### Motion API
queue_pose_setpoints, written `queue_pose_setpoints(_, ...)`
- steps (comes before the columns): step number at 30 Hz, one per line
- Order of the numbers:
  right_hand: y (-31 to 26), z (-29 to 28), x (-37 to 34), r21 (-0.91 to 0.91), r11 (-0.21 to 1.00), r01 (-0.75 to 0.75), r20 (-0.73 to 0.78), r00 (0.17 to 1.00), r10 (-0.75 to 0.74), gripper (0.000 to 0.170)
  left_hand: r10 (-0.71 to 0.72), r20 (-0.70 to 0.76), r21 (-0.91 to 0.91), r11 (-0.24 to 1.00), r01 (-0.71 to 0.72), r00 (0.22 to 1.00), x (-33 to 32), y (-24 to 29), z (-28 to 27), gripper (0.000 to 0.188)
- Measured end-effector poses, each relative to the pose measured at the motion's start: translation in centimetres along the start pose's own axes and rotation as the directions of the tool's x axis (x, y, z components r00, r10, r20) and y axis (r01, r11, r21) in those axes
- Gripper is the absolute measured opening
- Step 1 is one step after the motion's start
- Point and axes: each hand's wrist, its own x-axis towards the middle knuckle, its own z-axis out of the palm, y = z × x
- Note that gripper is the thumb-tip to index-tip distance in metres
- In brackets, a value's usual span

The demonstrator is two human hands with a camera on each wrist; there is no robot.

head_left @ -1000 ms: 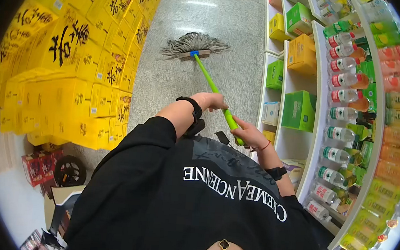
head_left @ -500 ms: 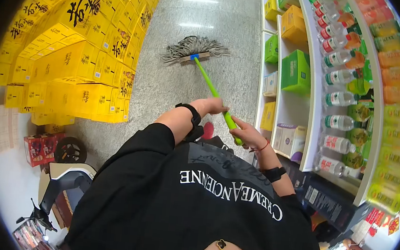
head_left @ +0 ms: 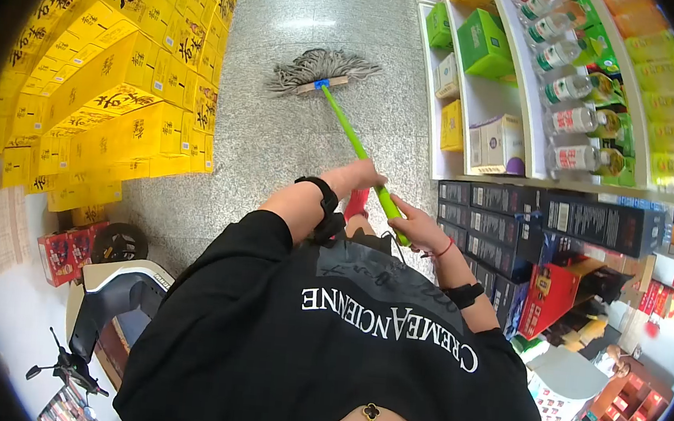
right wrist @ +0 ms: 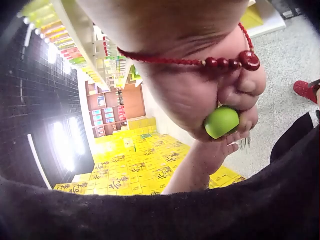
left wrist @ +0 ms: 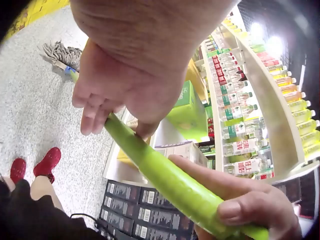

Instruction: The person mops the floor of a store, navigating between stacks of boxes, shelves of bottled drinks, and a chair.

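While more of the stacked black cardboard boxes [head_left: 492,222] shows than a moment ago, the grey string mop [head_left: 325,67] stays ahead on the speckled floor [head_left: 240,122], probably being drawn backwards. Left hand [head_left: 358,177] and right hand [head_left: 422,228] both curl their fingers round its long green handle [head_left: 347,133]. The black sweatshirt [head_left: 324,362] reads "CREMEANCIENNE", the yellow cartons [head_left: 94,97] "苦蕎".

A speckled grey floor [head_left: 252,131] forms an aisle, streaked with reflected light at its far end. Stacked yellow cartons [head_left: 147,45] with black Chinese lettering line its left in the head view; opposite, white shelving [head_left: 491,98] holds bottled drinks [head_left: 568,88]. Bright lamps [right wrist: 64,140] are set in a dark gridded ceiling [right wrist: 47,90].
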Motion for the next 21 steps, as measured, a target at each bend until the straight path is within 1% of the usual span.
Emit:
queue_pose_setpoints(1,0.2,0.3,-1.4,0.003,1.0,0.003,-0.01,1.0,-0.003,0.063,0.008,0.001,0.007,1.0,-0.008,1.0,0.2,-0.2,1.6,0.05)
queue_pose_setpoints(2,0.6,0.5,-2.6,0.023,0.998,-0.051,-0.018,0.999,0.051,0.063,-0.047,0.08,-0.157,0.986,0.059,0.996,0.9,-0.7,3.5,0.05)
queue_pose_setpoints(3,1.3,0.8,-3.7,0.044,0.993,-0.107,-0.025,0.994,0.108,0.063,-0.089,0.17,-0.311,0.94,0.139,0.981,0.4,-0.3,4.7,0.051)
queue_pose_setpoints(5,3.1,1.5,-5.9,0.059,0.989,-0.134,-0.049,0.989,0.136,0.062,-0.075,0.184,-0.285,0.95,0.126,0.98,-0.5,0.0,6.9,0.054)
queue_pose_setpoints(7,4.5,1.9,-8.3,0.109,0.985,-0.134,-0.019,0.99,0.137,0.056,-0.067,0.185,-0.265,0.957,0.115,0.98,-2.5,1.3,8.3,0.058)
queue_pose_setpoints(9,6.7,2.3,-10.7,0.1,0.988,-0.115,-0.017,0.993,0.117,0.055,-0.073,0.242,-0.219,0.967,0.128,0.967,-4.5,2.8,10.2,0.058)
queue_pose_setpoints(11,9.1,2.6,-13.7,0.101,0.992,-0.081,0.039,0.996,0.077,0.055,-0.073,0.257,-0.194,0.973,0.125,0.964,-6.3,4.5,13.1,0.058)
queue_pose_setpoints(12,10.4,2.8,-15.3,0.1,0.992,-0.078,0.044,0.996,0.074,0.055,-0.099,0.282,-0.174,0.973,0.152,0.954,-7.1,5.4,14.7,0.059)
queue_pose_setpoints(14,13.2,3.3,-18.6,0.016,0.994,-0.111,0.04,0.993,0.11,0.059,-0.133,0.308,-0.149,0.971,0.186,0.942,-8.9,6.9,18.2,0.06)
queue_pose_setpoints(16,16.1,3.8,-22.1,0.013,0.994,-0.107,0.04,0.994,0.106,0.059,-0.079,0.357,-0.128,0.983,0.132,0.931,-10.5,7.9,22.2,0.064)
queue_pose_setpoints(17,17.3,4.1,-23.9,0.0,0.995,-0.102,0.035,0.994,0.102,0.059,-0.079,0.362,-0.122,0.984,0.131,0.929,-11.3,8.5,24.0,0.064)
queue_pose_setpoints(18,18.3,4.4,-25.8,-0.029,0.989,-0.143,0.019,0.989,0.144,0.058,-0.067,0.381,-0.087,0.99,0.108,0.922,-12.4,9.4,25.6,0.066)
queue_pose_setpoints(19,19.3,4.6,-27.3,-0.028,0.989,-0.144,0.014,0.989,0.144,0.058,-0.055,0.396,-0.054,0.995,0.083,0.916,-13.5,10.4,26.9,0.068)
queue_pose_setpoints(21,21.1,5.1,-29.8,-0.036,0.993,-0.115,0.038,0.992,0.116,0.058,-0.064,0.404,-0.051,0.994,0.093,0.913,-15.3,11.4,29.0,0.068)
